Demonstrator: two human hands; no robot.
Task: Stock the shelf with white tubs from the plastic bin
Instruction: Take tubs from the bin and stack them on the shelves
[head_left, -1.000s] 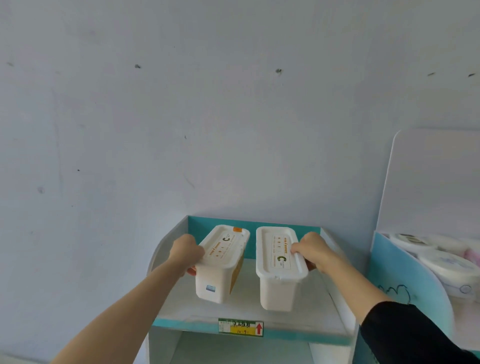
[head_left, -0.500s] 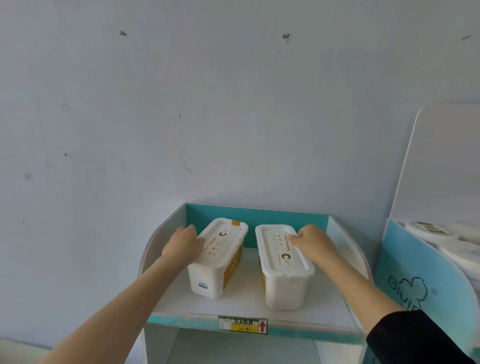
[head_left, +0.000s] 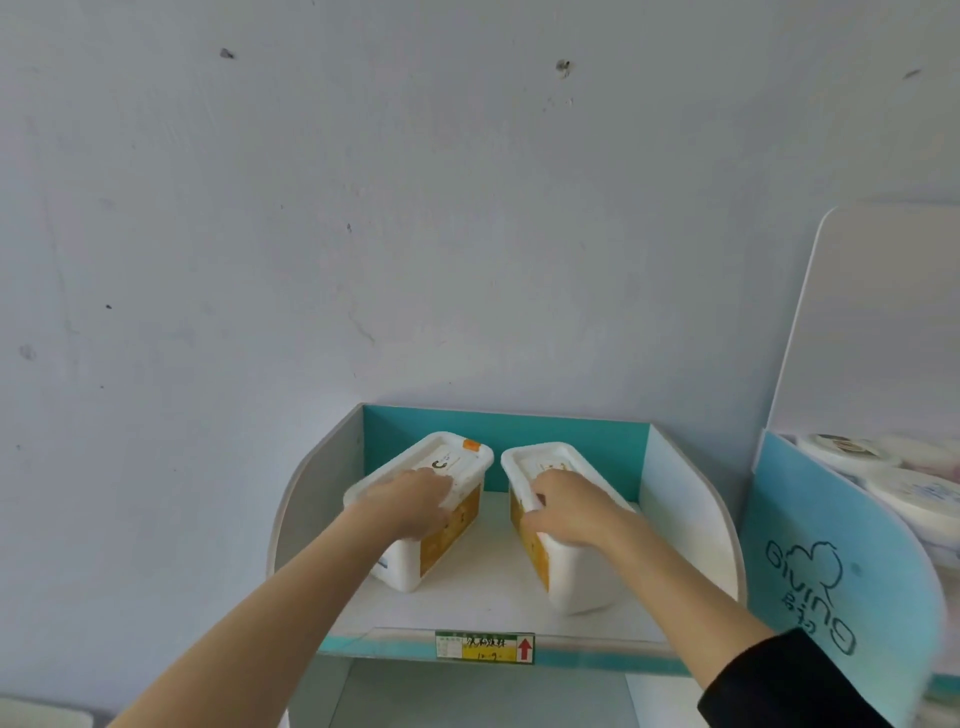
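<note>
Two white tubs stand on the top shelf (head_left: 493, 587) against a pale wall. Their far ends nearly touch and their near ends splay apart. The left hand (head_left: 415, 501) lies on the lid of the left tub (head_left: 452, 462), fingers together, tips bent over its inner edge. The right hand (head_left: 566, 512) grips the right tub (head_left: 576, 582), fingers curled over the lid's inner rim. The plastic bin is out of view. Likely risk: both tubs sit askew, near corners close to the shelf's front lip, so a careless push or a hand dragging away could tip one off.
</note>
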